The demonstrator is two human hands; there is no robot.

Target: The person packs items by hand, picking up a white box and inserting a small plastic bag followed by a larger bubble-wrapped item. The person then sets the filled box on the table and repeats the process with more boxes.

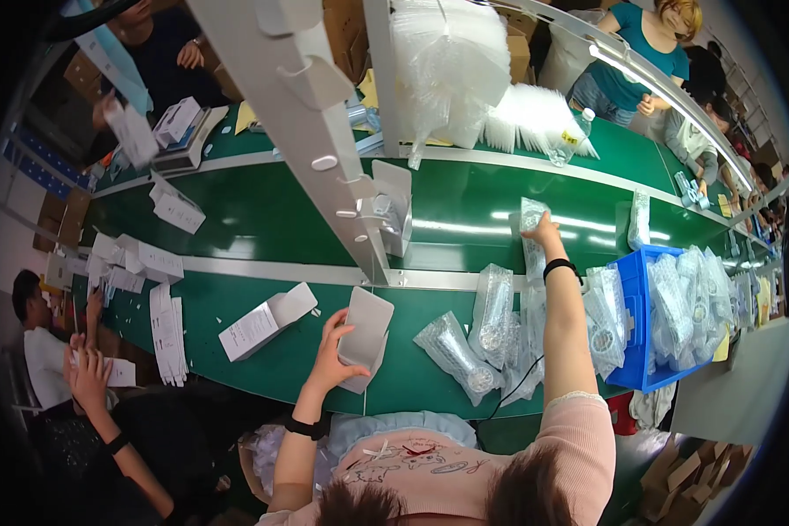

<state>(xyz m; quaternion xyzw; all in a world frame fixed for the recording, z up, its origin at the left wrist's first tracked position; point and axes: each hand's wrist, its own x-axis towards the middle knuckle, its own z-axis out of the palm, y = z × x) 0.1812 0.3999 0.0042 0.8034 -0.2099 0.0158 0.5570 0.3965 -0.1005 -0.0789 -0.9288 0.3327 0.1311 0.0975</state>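
Note:
My left hand (330, 358) grips a white box (366, 323) with a raised flap, just above the green table's near side. With my right arm stretched forward, my right hand (544, 231) is closed around a bubble-wrapped item (532, 210) over the green belt; the wrap hides its exact kind. Between my arms and under the right forearm, several bubble-wrapped pieces (454, 346) with round ends lie on the table. Left of my left hand, another white box (252, 333) rests on its side with its flap open.
A blue bin (637, 355) full of wrapped pieces stands at right. A metal post (324, 140) rises beyond my left hand. White boxes (177, 209) and a wrapped piece (639, 219) sit on the belt. Flat cartons (167, 337) lie left. Co-workers are at left and across.

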